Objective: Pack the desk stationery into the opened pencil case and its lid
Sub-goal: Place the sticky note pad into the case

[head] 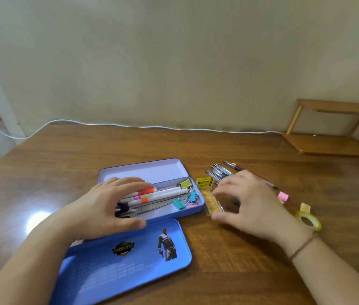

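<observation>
Blue metal pencil case (192, 209) open on wooden desk (64, 172), holding markers (158, 193), scissors (143, 210), binder clips (178, 204). Printed lid (130, 256) flat just in front. Left hand (106, 205) spread wide over case. Right hand (251, 205) beside case, fingers curled around clear box (214, 201); grip blurred, cannot tell.

Soft light—desk (42, 172) glare, blurry hands, fisheye edges

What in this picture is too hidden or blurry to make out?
Head view only:
- Right hand: motion-blurred; whether it grips the clear box is unclear.
- Pens: partly behind that hand, uncountable.
- Scissors: handles under the left hand.
- Yellow packet: print too small.
</observation>
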`<state>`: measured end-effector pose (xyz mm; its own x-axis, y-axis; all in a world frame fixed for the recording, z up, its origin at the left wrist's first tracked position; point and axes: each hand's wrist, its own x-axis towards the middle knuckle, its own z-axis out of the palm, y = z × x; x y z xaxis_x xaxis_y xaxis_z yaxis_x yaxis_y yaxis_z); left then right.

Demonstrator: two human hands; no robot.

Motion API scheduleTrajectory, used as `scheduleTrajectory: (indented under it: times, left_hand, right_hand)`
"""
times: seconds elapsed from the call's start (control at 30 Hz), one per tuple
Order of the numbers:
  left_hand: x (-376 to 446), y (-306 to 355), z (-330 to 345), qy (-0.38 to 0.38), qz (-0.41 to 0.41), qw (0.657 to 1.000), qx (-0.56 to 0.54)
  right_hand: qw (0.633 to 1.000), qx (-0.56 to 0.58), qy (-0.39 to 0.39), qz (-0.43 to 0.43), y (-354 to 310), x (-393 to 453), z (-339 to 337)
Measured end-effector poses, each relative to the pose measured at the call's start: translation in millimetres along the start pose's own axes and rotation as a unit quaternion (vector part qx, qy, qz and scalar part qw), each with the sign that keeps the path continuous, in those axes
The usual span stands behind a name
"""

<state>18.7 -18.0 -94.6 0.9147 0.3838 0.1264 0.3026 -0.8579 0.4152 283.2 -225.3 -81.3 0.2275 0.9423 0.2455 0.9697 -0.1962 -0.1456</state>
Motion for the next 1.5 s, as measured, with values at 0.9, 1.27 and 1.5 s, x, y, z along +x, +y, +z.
scheduleTrajectory:
  times: [0.9, 1.27, 1.5]
  left_hand:
    - [3, 29, -11, 0.17, -0.029, 0.923, -0.345]
    - [5, 33, -8, 0.128, -0.031, 0.909, -0.395]
    - [3, 32, -9, 0.112, -0.022, 0.909, -0.402]
  right_hand:
    - [0.818, 0.544, 0.115, 0.144, -101, 43, 6]
    - [0.89, 0.45, 0.069, 0.022, -103, 30, 14]
    - [0.881, 0.465, 0.082, 0.011, -104, 37, 19]
